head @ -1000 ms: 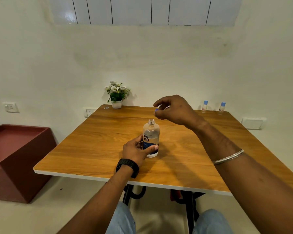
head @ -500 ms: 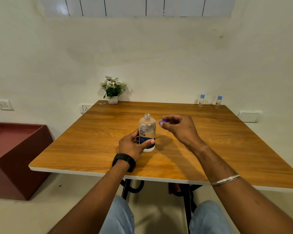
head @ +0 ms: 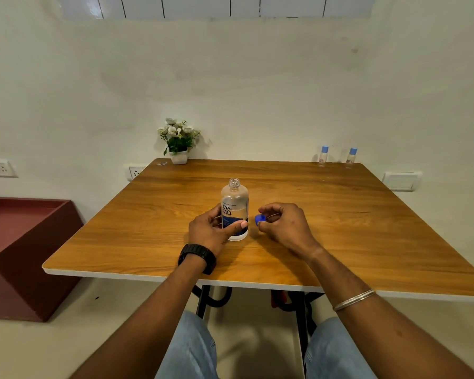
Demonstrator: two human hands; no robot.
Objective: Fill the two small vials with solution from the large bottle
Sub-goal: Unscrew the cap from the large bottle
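Large bottle (head: 234, 210) stands upright and uncapped near the middle of the wooden table (head: 367, 228), the left hand (head: 212, 232) curled round its lower half. Just beside it, the right hand (head: 283, 225) pinches the blue cap (head: 260, 219) in its fingertips. Two small vials (head: 337, 155), capped, stand at the far right edge.

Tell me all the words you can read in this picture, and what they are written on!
"re-nu": big dark letters on the large bottle, which the left hand grips.
Small line above it on that bottle: too tiny to read.
Word on the bottle's blue band: too blurred to read.
Labels on the two small vials at the far table edge: too small to read.
The blue cap pinched by the right hand: no writing visible.
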